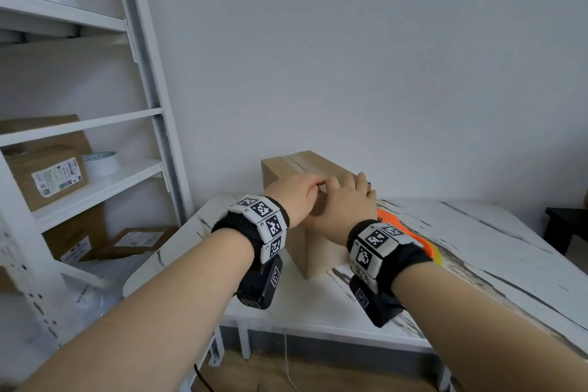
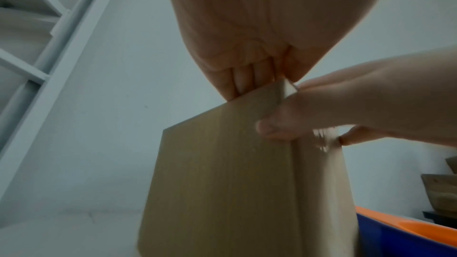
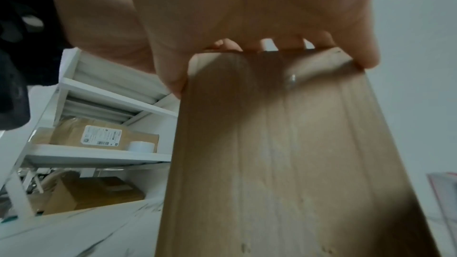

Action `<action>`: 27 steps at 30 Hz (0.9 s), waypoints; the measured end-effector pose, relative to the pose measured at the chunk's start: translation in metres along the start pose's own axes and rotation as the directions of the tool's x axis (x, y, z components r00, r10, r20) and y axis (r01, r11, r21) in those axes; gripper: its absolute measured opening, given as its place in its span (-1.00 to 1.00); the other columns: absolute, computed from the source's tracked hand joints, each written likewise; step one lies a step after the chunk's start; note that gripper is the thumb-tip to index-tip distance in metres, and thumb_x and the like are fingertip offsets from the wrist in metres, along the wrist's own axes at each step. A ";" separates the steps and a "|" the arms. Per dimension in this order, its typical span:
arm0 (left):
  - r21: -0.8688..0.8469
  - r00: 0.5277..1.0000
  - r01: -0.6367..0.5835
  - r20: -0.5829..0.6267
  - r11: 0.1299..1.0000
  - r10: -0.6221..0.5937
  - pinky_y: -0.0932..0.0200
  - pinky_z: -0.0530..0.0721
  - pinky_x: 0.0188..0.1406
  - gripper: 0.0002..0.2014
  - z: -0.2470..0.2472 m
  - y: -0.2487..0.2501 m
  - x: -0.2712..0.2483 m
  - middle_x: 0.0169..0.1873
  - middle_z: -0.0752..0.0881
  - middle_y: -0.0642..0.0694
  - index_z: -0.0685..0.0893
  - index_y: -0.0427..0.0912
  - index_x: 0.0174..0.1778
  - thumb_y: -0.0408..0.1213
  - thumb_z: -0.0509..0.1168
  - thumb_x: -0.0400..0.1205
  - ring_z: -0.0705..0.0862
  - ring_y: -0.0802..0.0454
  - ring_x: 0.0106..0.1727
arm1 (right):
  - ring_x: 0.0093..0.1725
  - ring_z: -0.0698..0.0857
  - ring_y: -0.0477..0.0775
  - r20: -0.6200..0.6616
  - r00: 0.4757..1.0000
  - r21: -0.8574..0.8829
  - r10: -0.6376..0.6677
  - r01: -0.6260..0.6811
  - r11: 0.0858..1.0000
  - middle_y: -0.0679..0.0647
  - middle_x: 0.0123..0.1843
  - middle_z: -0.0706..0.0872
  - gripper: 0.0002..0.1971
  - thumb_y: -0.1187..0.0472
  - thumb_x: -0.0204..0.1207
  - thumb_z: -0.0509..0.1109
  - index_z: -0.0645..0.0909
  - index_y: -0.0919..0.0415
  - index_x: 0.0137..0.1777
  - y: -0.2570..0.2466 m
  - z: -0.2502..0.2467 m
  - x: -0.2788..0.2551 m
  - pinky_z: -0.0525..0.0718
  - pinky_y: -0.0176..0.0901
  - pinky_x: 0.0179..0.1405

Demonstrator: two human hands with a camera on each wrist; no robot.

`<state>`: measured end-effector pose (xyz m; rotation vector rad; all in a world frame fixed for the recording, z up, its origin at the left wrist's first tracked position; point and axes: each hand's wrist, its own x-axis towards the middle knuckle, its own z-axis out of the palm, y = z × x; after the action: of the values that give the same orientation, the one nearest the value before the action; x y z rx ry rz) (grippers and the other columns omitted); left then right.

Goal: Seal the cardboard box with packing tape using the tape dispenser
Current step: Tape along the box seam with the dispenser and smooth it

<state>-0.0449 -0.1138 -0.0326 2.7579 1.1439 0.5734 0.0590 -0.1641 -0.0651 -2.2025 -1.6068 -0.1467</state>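
The cardboard box (image 1: 313, 181) is viewed downward from the head at twelve o'clock; it is seen close from below by both wrist views.

White marble-look tabletop (image 1: 477, 242) here: a cardboard box (image 1: 321, 251) stands near its far-left corner, an orange tape dispenser (image 1: 397, 226) lying just beside the box's right side.

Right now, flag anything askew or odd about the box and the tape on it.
Nothing stands out. The cardboard box sits flat on the marble table, both hands on its top; clear tape runs straight along the seam. The orange tape dispenser lies beside it.
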 end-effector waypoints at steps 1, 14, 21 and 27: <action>0.013 1.000 0.004 0.004 1.000 -0.004 -0.04 0.59 0.27 -0.62 0.001 -0.002 0.000 0.27 0.68 -0.13 0.54 -0.10 0.39 -0.22 -0.05 0.75 0.63 -0.13 0.29 | 0.60 0.14 0.34 0.001 0.999 0.030 -0.034 0.034 0.999 0.19 0.49 0.40 -0.19 -0.39 0.14 0.23 0.41 0.09 0.33 0.004 0.000 0.001 0.22 0.26 0.54; 0.114 0.980 0.109 0.155 0.987 -0.126 -0.02 0.18 0.65 -0.52 0.002 -0.058 0.027 0.62 0.31 0.05 0.33 0.05 0.58 -0.01 -0.14 0.75 0.28 0.01 0.63 | 0.67 0.08 0.03 0.128 0.963 0.338 -0.239 0.184 0.923 -0.01 0.62 0.30 -0.11 -0.08 0.02 0.36 0.41 -0.08 0.51 0.033 -0.018 0.006 0.10 -0.09 0.61; 0.162 0.948 0.281 0.106 0.946 -0.300 -0.14 0.35 0.52 -0.54 -0.010 -0.094 0.034 0.48 0.51 -0.03 0.49 0.02 0.42 -0.09 -0.15 0.69 0.46 -0.10 0.50 | 0.67 0.11 -0.02 0.097 0.963 0.411 -0.252 0.192 0.891 -0.02 0.61 0.32 0.06 -0.24 -0.25 0.22 0.49 -0.06 0.46 0.043 -0.012 0.016 0.05 -0.18 0.59; 0.168 0.917 0.388 0.022 0.906 -0.397 -0.10 0.39 0.32 -0.60 -0.004 -0.103 0.043 0.18 0.60 -0.09 0.55 -0.13 0.15 -0.15 -0.16 0.63 0.54 -0.12 0.21 | 0.66 0.09 -0.03 0.078 0.969 0.446 -0.234 0.176 0.878 -0.04 0.58 0.34 0.05 -0.22 -0.27 0.24 0.51 -0.06 0.43 0.041 -0.006 0.021 0.05 -0.20 0.58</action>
<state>-0.0862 -0.0105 -0.0401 2.5288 1.7401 0.3650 0.1051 -0.1584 -0.0635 -1.7258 -1.7411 0.2811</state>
